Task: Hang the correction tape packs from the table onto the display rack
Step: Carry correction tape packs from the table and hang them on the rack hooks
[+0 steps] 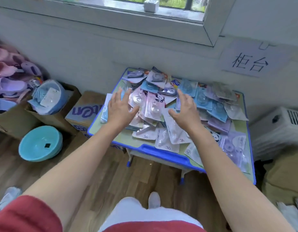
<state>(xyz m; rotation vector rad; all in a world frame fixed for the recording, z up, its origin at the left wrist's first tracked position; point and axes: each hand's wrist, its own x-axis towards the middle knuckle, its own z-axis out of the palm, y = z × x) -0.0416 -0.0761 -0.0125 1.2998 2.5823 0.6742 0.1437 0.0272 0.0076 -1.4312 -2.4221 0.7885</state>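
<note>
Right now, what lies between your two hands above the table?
In the head view, between the left hand and the right hand lies the middle of the heap of correction tape packs, pink panda-print ones uppermost; no bare table shows there.

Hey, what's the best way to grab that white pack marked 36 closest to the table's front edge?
Pinch the white pack by its near edge, beside the 36, coming from the front of the table. It lies flat with that edge free, while its far end is overlapped by another pack, so pulling toward you should probably slide it out.
</note>
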